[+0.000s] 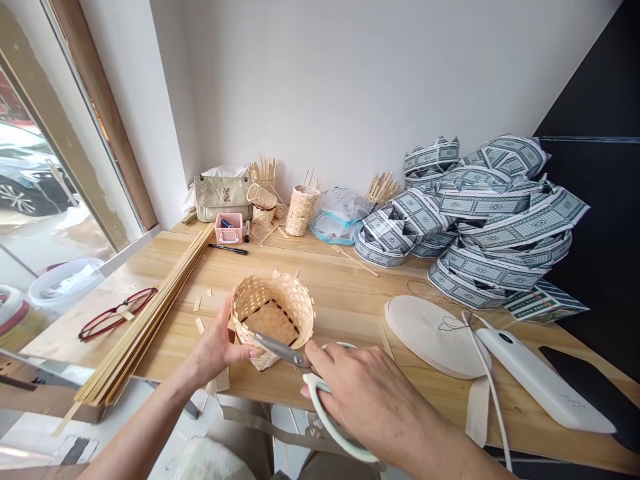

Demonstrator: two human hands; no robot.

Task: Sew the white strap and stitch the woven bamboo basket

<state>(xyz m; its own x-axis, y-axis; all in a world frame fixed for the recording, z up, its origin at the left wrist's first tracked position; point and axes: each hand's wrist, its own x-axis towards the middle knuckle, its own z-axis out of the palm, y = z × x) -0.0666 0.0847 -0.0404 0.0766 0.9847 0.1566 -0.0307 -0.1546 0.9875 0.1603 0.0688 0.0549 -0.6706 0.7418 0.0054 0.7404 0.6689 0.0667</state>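
Your left hand (pixel 215 339) is closed around the side of a woven bamboo basket (pixel 273 310), which sits tilted with its open top facing you. Your right hand (pixel 367 393) is wrapped around the white handles of a pair of scissors (pixel 283 351), and the metal blades reach leftward to the basket's lower edge, just beside your left thumb (pixel 245 353). That closeness is the main risk: if the basket slips or turns, the blades could nick your thumb. Just left of your left hand, a bundle of long bamboo strips (pixel 145 327) overhangs the edge of the counter (pixel 350 313), so your left forearm could knock it off. Small bamboo scraps (pixel 199 325) lie just beyond your left hand. The blade tips are hard to make out, so you cannot tell whether they are on a strip. Your fingers hide part of the basket's side, and it is unclear whether its base touches the counter.
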